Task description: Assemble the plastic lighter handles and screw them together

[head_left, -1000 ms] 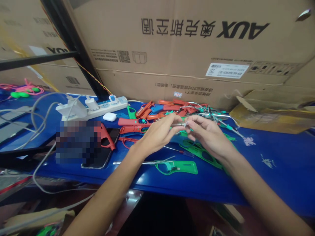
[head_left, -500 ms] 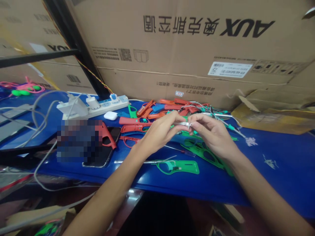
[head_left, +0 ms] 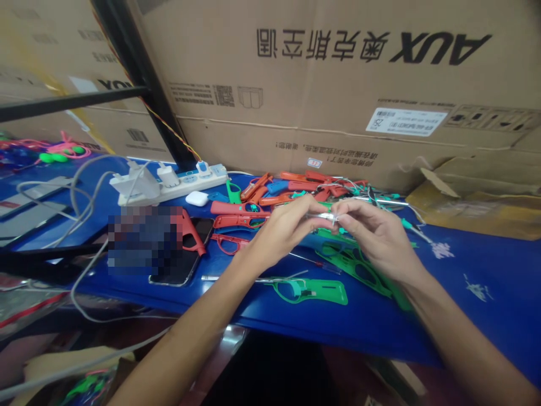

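Observation:
Above the pile, my left hand [head_left: 284,232] pinches a small shiny silver metal piece [head_left: 324,216] between thumb and fingers. My right hand [head_left: 377,231] is closed at the right end of that piece, fingertips pressed together; a thin pale wire or pin seems to show there, too small to name. Below the hands lies an opened green lighter casing [head_left: 323,291] with a long metal tube. A screwdriver [head_left: 327,265] rests just above it. Green casing halves [head_left: 353,265] lie under my right hand, and red lighter casings [head_left: 236,221] are left of my left hand.
A white power strip [head_left: 173,189] with plugs and cables stands at the back left, near a white earbud case [head_left: 196,198]. A dark phone [head_left: 180,269] lies beside a blurred patch. Large cardboard boxes [head_left: 296,101] wall off the back of the blue table [head_left: 499,282].
The view has shifted slightly, so everything appears a little further right. Both hands stay together at the silver metal piece, with barely any change in the fingers.

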`<state>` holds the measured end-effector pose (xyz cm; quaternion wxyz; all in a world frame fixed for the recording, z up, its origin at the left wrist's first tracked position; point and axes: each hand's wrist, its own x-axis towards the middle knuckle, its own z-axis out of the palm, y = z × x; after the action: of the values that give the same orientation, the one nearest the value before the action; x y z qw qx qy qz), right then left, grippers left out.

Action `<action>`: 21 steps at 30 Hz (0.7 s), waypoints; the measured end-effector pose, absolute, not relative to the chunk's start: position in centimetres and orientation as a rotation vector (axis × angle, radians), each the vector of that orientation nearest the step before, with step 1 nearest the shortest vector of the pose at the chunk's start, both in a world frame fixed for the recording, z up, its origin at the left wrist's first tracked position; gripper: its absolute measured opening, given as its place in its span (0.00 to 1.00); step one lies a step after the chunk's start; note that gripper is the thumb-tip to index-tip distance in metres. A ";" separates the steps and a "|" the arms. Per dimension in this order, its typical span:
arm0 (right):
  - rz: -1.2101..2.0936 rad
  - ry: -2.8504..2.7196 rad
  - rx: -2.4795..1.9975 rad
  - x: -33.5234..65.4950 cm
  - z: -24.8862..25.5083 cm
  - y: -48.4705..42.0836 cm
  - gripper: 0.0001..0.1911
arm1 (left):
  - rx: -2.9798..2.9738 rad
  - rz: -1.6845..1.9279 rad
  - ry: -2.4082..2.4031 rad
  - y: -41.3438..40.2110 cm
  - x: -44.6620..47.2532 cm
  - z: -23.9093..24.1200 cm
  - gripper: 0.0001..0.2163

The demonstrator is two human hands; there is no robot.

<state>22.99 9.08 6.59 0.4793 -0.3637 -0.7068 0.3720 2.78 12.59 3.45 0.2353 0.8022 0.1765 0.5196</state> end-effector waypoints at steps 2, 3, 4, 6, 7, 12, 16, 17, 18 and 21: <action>0.915 -1.734 -0.887 23.0 6.9 9.0 0.05 | 2.197 1.423 0.497 12.6 2.7 3.4 0.08; 0.922 -1.743 -0.884 23.0 7.0 8.9 0.05 | 2.196 1.414 0.507 12.6 2.7 3.3 0.09; 0.929 -1.750 -0.880 23.1 7.2 8.8 0.05 | 2.195 1.403 0.517 12.6 2.7 3.3 0.10; 0.962 -1.748 -0.874 23.4 7.3 8.9 0.05 | 2.186 1.388 0.524 12.6 2.6 3.3 0.11; 0.994 -1.738 -0.867 23.6 7.3 9.0 0.06 | 2.183 1.384 0.519 12.6 2.6 3.4 0.11; 1.073 -1.684 -0.815 24.6 6.9 10.0 0.15 | 2.361 1.530 0.530 12.3 2.5 4.8 0.07; 0.979 -1.874 -0.898 23.9 7.3 8.8 0.19 | 2.313 1.703 0.660 10.3 2.7 5.7 0.07; 0.955 -1.901 -0.911 23.4 7.3 8.0 0.20 | 2.255 1.689 0.676 9.5 2.9 5.6 0.08; 0.928 -1.909 -0.923 22.9 7.3 7.1 0.19 | 2.184 1.679 0.689 8.6 3.1 5.4 0.09; 0.867 -1.840 -0.939 21.4 6.5 4.2 0.14 | 1.984 1.621 0.709 6.1 3.4 4.3 0.11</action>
<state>21.38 4.22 6.47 0.4356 -0.3772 -0.7394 0.3483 3.40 6.05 4.34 0.2393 0.7246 0.2590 0.5921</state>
